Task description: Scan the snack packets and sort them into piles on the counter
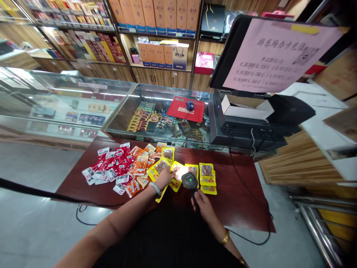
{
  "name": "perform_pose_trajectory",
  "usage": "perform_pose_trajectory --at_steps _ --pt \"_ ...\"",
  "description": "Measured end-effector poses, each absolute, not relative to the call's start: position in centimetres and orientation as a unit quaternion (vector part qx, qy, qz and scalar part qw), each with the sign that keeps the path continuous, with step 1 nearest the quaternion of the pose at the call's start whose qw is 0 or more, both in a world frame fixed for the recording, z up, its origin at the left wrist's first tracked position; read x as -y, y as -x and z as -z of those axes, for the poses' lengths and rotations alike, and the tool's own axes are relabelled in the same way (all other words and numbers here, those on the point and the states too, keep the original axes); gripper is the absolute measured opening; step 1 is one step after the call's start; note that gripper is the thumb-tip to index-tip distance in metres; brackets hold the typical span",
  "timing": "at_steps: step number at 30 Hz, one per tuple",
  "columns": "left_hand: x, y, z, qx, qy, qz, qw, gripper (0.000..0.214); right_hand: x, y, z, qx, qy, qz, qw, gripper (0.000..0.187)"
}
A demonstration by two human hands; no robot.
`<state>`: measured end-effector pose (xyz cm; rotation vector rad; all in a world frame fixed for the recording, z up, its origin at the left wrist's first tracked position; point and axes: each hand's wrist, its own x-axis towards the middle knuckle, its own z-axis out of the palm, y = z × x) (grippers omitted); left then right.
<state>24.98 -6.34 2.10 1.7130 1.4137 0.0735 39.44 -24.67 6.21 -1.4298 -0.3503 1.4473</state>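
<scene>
Currently, one yellow packet lies on the tabletop, brightly lit just beside the scanner. The right grip is wrapped around the scanner's handle; the left grip reaches the lit packet's edge, though whether its fingers pinch it I cannot tell. Other yellow packets overlap close by, so a careless tug could drag neighbours along. Glare on shiny film might spoil a reading. Farther left, orange packets and red packets lie in loose heaps, likely to slide if an arm brushes them.
</scene>
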Motion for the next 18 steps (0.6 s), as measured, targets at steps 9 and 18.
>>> perform_pose_trajectory --at_steps 9,18 --pt "4.0 -23.0 -4.2 -0.556 -0.792 -0.043 0.247 0.046 25.3 -39.2 -5.4 0.142 0.599 -0.605 0.505 0.062" --pt "2.0 -18.7 -3.0 -0.595 -0.785 0.097 0.140 0.052 24.9 -38.8 -5.4 0.179 0.606 -0.602 0.488 0.063"
